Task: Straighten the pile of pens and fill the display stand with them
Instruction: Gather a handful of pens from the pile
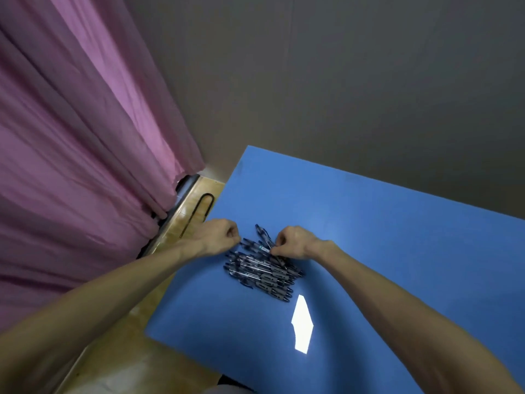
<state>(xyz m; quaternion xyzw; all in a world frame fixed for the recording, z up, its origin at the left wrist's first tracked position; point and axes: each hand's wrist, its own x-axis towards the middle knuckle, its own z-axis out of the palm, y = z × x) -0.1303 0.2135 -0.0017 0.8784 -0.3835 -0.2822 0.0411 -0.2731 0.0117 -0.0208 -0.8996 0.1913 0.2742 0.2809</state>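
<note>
Straightening step. Left hand (220, 236) and right hand (289, 241), fingers curled, pinch opposite ends of 1 pen (257, 245) atop the pile (262, 273). Display stand unseen. Next: lay it parallel.

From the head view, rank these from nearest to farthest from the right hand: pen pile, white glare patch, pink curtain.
1. Pen pile: touching the right hand, just below it.
2. White glare patch: on the table, nearer the person.
3. Pink curtain: far left, past the left hand.
</note>
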